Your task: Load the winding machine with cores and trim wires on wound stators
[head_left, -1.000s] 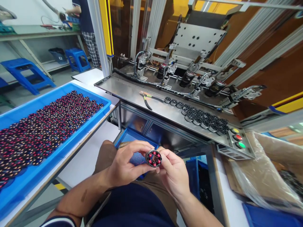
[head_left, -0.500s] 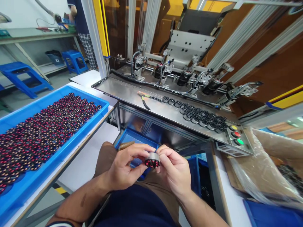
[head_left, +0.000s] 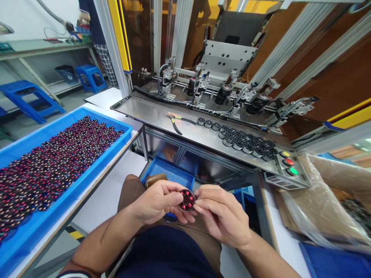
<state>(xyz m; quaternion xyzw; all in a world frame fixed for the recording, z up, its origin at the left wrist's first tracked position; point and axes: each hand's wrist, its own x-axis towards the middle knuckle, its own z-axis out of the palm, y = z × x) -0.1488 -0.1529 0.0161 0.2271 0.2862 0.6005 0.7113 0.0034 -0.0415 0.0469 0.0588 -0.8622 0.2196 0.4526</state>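
Note:
In front of my lap is a motor stator [head_left: 188, 200], a small round part with red windings set in a dark ring. Its open face with the windings is turned up towards me. My left hand [head_left: 158, 202] is closed around it, the thumb lying on the near left of the face and the fingers behind and under it. At the right rim, my right hand [head_left: 227, 216] is closed with thumb and fingertips pinched together. Whether those tips also grip a thin wire cannot be seen.
A blue tray [head_left: 127, 136] full of similar stators stands left. Ahead, pliers [head_left: 175, 124] and rows of black ring parts [head_left: 246, 141] lie on the machine's metal ledge [head_left: 145, 110]. Right are push buttons [head_left: 289, 162] and a plastic-lined carton [head_left: 321, 193]. Another person [head_left: 100, 42] stands far left.
The stator has been tipped so its wound face, earlier seen edge-on, now points up at me. My left thumb has moved onto the face, and my right hand has turned at the rim.

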